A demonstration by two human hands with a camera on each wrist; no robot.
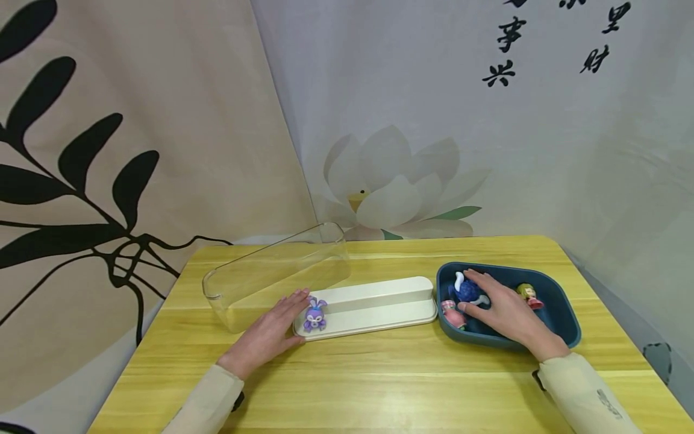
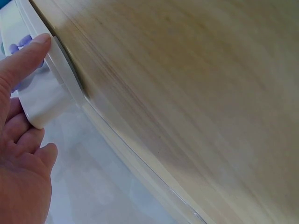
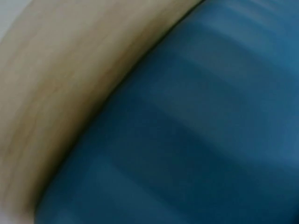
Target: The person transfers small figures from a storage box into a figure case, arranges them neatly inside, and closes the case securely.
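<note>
The left hand [image 1: 271,333] rests flat against the stand [image 1: 374,304], steadying it beside the bunny [image 1: 315,314]. The right hand [image 1: 501,310] reaches into the bin [image 1: 558,319], fingers closing on the blue toy [image 1: 467,291].

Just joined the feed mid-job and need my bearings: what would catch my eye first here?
The right hand reaches into the dark blue tray on the table's right side, fingers on a blue toy figure; two more small figures lie beside it. The left hand rests at the left end of a white stepped stand bearing a purple bunny figure. A clear plastic cover lies behind, tipped on its side.
</note>
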